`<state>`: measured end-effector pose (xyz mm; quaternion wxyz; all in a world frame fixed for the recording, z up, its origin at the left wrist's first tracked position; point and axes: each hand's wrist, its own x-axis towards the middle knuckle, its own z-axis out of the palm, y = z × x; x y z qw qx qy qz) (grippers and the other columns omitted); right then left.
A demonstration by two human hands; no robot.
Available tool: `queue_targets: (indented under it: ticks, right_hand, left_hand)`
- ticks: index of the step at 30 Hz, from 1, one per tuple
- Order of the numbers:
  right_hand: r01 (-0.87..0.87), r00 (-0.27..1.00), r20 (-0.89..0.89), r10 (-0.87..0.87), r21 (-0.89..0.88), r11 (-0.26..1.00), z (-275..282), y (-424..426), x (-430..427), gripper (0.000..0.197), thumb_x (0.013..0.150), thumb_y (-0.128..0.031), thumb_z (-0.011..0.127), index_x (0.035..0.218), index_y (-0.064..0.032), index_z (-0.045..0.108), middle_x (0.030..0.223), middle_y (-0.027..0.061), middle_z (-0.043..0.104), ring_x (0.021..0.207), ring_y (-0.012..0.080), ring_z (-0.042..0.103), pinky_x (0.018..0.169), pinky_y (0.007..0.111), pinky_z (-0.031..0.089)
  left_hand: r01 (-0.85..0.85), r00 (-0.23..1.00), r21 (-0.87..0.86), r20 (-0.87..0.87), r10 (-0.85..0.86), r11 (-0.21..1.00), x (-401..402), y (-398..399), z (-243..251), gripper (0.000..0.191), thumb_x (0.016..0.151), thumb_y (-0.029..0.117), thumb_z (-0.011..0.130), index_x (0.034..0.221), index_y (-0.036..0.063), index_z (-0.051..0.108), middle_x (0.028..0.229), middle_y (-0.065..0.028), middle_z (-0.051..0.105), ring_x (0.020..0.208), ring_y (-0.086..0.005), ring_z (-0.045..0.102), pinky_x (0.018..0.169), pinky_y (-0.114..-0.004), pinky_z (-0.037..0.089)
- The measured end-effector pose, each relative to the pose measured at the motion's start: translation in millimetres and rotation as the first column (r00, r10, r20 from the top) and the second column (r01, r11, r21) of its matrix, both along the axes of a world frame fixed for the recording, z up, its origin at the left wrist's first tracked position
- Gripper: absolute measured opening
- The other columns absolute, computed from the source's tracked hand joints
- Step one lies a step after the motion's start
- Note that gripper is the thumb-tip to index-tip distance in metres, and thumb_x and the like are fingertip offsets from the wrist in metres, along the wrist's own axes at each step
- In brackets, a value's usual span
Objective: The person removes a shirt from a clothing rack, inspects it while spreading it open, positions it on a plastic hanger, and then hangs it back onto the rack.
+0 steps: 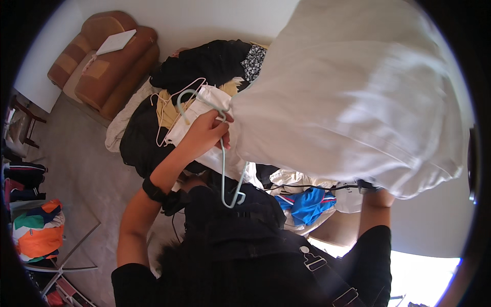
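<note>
My left hand is closed around the neck of a pale green clothes hanger, its hook pointing up and left. One end of the hanger hangs bare below the hand; the other runs toward a large white garment, which spreads across the upper right. My right forearm rises at the right, and the garment hides my right hand. Beneath my left hand lies folded white cloth, with a pinkish wire hanger beside it on a heap of black clothes.
A brown patchwork sofa bearing a white board stands at upper left. Blue clothing lies below the white garment, near a black cable. Orange and green clothing sits by a metal rack at lower left.
</note>
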<state>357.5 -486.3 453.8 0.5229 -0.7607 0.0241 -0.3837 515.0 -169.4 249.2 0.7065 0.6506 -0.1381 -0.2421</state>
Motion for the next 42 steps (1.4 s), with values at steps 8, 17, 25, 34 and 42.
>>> queue_targets:
  ticks: [8, 17, 25, 34, 42]
  right_hand:
    - [0.034, 0.999, 0.005, -0.033, -0.076, 0.997, 5, -14, -7, 0.055, 0.098, -0.028, 0.067, 0.143, 0.0008, 0.052, 0.137, 0.0140, 0.062, 0.122, 0.0241, 0.062, 0.104, 0.036, 0.049]
    - [0.058, 0.998, 0.040, -0.054, -0.126, 0.990, 23, -22, -4, 0.057, 0.097, -0.026, 0.069, 0.143, 0.0009, 0.050, 0.138, 0.0145, 0.061, 0.123, 0.0246, 0.062, 0.104, 0.036, 0.049]
    - [0.099, 0.995, 0.014, -0.098, -0.126, 0.987, 13, -38, -27, 0.059, 0.096, -0.025, 0.071, 0.144, 0.0009, 0.050, 0.139, 0.0149, 0.060, 0.123, 0.0251, 0.061, 0.104, 0.037, 0.049]
    - [0.179, 0.966, -0.185, -0.178, -0.014, 0.984, -53, -70, -60, 0.061, 0.094, -0.024, 0.072, 0.144, 0.0009, 0.048, 0.140, 0.0154, 0.059, 0.124, 0.0256, 0.060, 0.104, 0.037, 0.048]
    - [0.196, 0.805, -0.585, -0.103, 0.099, 0.976, -211, -112, -63, 0.063, 0.093, -0.023, 0.074, 0.145, 0.0009, 0.048, 0.141, 0.0158, 0.058, 0.125, 0.0260, 0.060, 0.105, 0.037, 0.048]
  left_hand:
    - [-0.123, 0.975, -0.231, -0.210, 0.074, 0.965, 20, -20, -7, 0.021, 0.106, 0.012, 0.042, 0.119, 0.0020, 0.055, 0.069, -0.0006, 0.050, 0.049, -0.0106, 0.046, 0.045, -0.027, 0.036]
    - [-0.110, 0.961, -0.669, -0.261, -0.094, 0.735, 8, -26, 33, 0.019, 0.107, 0.009, 0.042, 0.118, 0.0037, 0.056, 0.070, 0.0059, 0.038, 0.050, -0.0037, 0.031, 0.044, -0.021, 0.023]
    - [-0.174, 0.979, -0.766, -0.205, 0.023, 0.618, 2, 16, 81, 0.019, 0.108, 0.012, 0.046, 0.121, 0.0035, 0.058, 0.071, 0.0064, 0.040, 0.048, -0.0022, 0.033, 0.045, -0.020, 0.026]
    - [-0.284, 0.939, -0.416, -0.301, 0.163, 0.864, -13, 50, 75, 0.021, 0.109, 0.014, 0.045, 0.121, 0.0037, 0.058, 0.073, 0.0076, 0.040, 0.048, -0.0004, 0.033, 0.045, -0.018, 0.025]
    - [-0.268, 0.957, -0.344, -0.202, 0.208, 0.900, -34, 49, 101, 0.022, 0.110, 0.018, 0.045, 0.120, 0.0027, 0.058, 0.072, 0.0071, 0.042, 0.049, -0.0014, 0.032, 0.047, -0.020, 0.023]
